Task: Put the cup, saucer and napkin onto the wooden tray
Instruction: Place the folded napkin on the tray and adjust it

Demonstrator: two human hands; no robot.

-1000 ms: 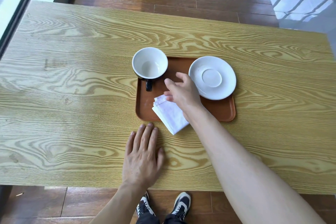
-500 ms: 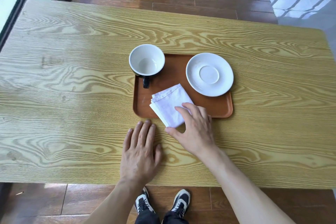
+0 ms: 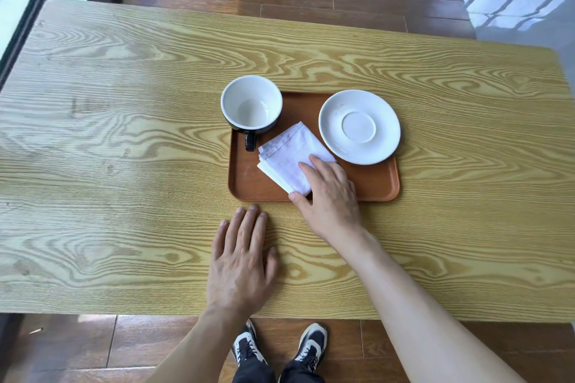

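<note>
since a moment ago the napkin (image 3: 289,158) slid wholly onto the wooden tray (image 3: 373,186), between cup (image 3: 251,102) at 10 o'clock and saucer (image 3: 359,126) at 2. right hand (image 3: 326,196) spread, nudging it; left hand (image 3: 239,261) flat, bracing on tabletop (image 3: 124,165).

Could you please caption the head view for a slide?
Right hand on folded napkin, with cup and saucer, on wooden tray.

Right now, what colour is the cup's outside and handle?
Black outside and handle, white inside; the cup shows this in the head view, the only one.
</note>
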